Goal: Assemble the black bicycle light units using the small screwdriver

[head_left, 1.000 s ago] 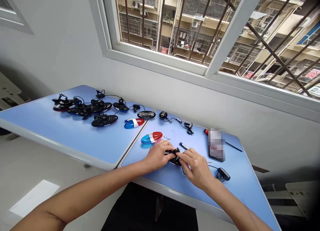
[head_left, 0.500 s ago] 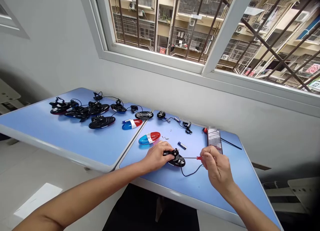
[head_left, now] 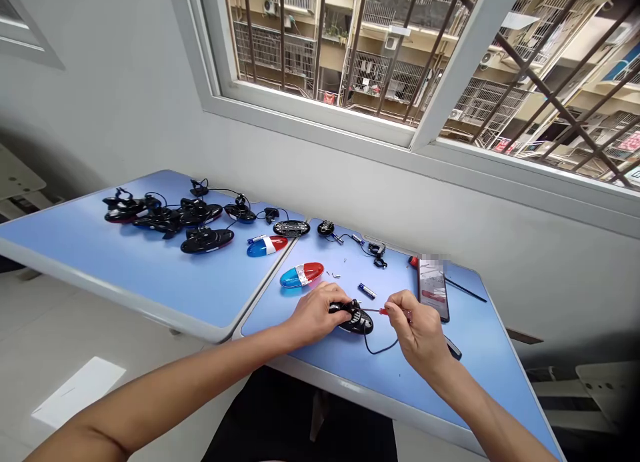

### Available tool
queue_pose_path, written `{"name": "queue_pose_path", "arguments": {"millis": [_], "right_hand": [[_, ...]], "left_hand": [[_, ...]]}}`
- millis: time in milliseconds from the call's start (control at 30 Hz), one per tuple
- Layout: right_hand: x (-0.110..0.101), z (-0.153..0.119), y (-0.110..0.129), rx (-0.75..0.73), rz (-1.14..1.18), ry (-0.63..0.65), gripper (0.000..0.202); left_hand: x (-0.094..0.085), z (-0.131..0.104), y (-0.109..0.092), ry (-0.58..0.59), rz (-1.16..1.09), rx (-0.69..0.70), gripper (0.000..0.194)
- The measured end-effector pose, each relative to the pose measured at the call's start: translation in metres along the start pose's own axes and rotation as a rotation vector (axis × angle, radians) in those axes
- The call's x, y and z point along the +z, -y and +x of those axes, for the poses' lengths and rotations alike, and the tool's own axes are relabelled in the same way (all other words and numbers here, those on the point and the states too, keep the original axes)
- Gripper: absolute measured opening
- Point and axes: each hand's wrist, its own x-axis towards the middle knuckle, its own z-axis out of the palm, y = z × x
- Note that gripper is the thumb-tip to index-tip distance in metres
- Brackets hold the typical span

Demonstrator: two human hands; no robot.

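Observation:
Near the front of the right-hand table, my left hand [head_left: 324, 310] grips a black oval bicycle light base [head_left: 361, 323] with a clamp on top. My right hand [head_left: 416, 329] is closed around the red handle of a screwdriver [head_left: 384, 311]. Its thin shaft points left, and the tip reaches the clamp, though the exact contact is too small to make out. A black cable [head_left: 375, 352] runs from the base toward my right hand. Just behind my left hand lies a blue and red light cover [head_left: 302, 275]. A battery [head_left: 367, 291] rests behind the base.
Several black bicycle lights [head_left: 207, 240] with cables sit on the left table. A second blue and red cover [head_left: 267, 246] and an opened base [head_left: 291, 229] lie near the seam. A phone [head_left: 433, 289] stands at the right, beside a black strip [head_left: 466, 290].
My right hand has moved left and slightly up with the screwdriver, bringing the handle closer to the clamp. My left hand still holds the base. The view has shifted slightly.

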Motion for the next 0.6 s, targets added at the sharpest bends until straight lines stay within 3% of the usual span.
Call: {"name": "queue_pose_path", "arguments": {"millis": [433, 600], "right_hand": [[-0.001, 0.013, 0.001, -0.031, -0.122, 0.053, 0.034], [-0.004, 0.021, 0.002, -0.052, -0.31, -0.02, 0.052]], "left_hand": [[-0.001, -0.005, -0.006, 0.005, 0.026, -0.021, 0.014], [-0.001, -0.007, -0.007, -0.001, 0.077, 0.0, 0.014]]}}
